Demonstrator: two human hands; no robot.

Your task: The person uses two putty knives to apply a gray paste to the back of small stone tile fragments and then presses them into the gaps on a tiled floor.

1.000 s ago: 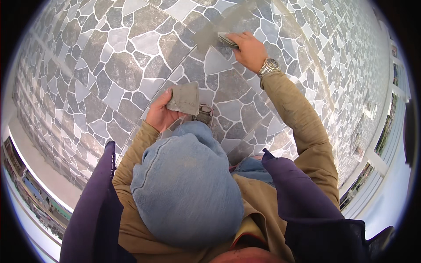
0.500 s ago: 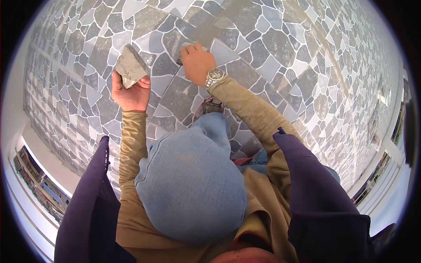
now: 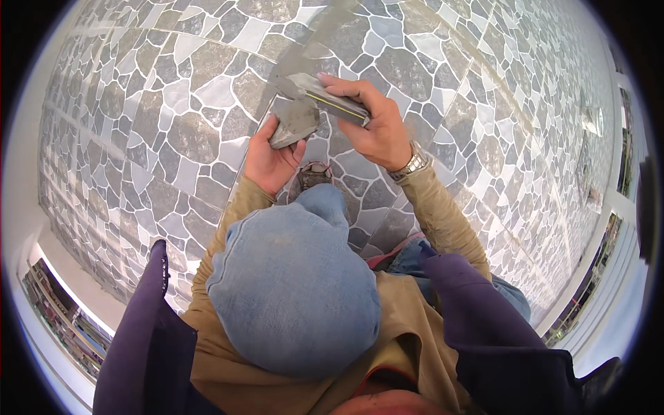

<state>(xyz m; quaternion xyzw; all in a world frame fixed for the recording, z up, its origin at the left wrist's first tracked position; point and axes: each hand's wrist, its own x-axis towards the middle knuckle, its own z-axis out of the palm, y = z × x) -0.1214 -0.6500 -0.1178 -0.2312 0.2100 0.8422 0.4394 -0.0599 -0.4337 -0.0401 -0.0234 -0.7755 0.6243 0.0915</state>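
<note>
My left hand is closed around the near edge of a flat, angular grey slab that looks smeared with mortar. Its thumb lies on the left side, the fingers underneath. My right hand, with a metal watch at the wrist, grips a flat grey hand tool with a yellow stripe along its side. A thin grey end of this tool reaches left over the slab's far edge; whether the two touch, I cannot tell. Both things are held above the tiled floor.
The floor carries a stone-pattern tile with white joint lines and straight seams. A darker smeared band runs beyond my hands. My bent knee in blue denim fills the middle, with a shoe just past it. A low pale ledge borders the left.
My right hand has lifted off the floor with the grey tool and come back toward me. My left hand has brought the slab right, tilting it flatter, so both meet in the middle.
</note>
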